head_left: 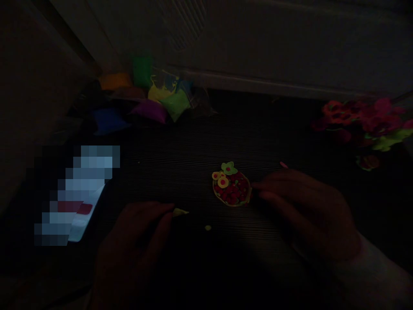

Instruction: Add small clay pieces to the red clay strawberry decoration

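Note:
In the head view, a small round clay piece (pixel 230 196) lies flat on the dark surface, with a pale yellow rim and red bits with green specks inside. Yellow flowers (pixel 222 182) and a green flower (pixel 228 168), all with red centres, sit at its upper left. My left hand (pixel 135 241) is closed in a pinch on a pointed piece of yellow clay (pixel 180 212). At the clay piece's right rim are the fingertips of my right hand (pixel 309 211), drawn together; the dark hides what is between them. A pale yellow clay dot (pixel 208 227) lies between the hands.
A lit phone (pixel 82 215) lies at left on the dark ridged surface (pixel 180 146). Several bags of coloured clay (pixel 150 110) are piled at the back left. Red, pink and green clay flowers (pixel 371 118) stand at the right. A pink clay sliver (pixel 283 164) lies beyond my right hand.

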The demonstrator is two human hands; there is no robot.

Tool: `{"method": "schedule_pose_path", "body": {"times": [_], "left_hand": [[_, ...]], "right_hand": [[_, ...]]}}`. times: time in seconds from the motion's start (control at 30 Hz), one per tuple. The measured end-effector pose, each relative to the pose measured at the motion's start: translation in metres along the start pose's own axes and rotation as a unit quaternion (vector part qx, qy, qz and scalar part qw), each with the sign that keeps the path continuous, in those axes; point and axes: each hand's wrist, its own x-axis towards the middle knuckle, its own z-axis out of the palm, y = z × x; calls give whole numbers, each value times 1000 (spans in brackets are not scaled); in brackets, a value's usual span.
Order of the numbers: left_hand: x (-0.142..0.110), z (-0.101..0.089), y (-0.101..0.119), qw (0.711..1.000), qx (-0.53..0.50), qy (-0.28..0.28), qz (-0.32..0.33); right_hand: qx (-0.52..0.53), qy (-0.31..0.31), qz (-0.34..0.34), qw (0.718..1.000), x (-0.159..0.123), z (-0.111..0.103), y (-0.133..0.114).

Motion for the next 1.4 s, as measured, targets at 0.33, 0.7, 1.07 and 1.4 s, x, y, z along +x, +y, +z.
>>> {"method": "schedule_pose_path", "body": {"times": [0.33,0.7,1.07,1.4], "left_hand": [[-1,-1,-1,1000,-10,4,25],[-3,-2,-4,998,-22,3,63],[-3,0,-4,996,-18,9,82],[-2,1,-1,993,17,4,120]], "right_hand": [[-27,-38,-12,999,7,14,-15],[-32,-51,-62,996,6,19,-13],[-58,-50,-61,995,5,22,-10],[-80,-74,-80,991,0,19,-12]]}}
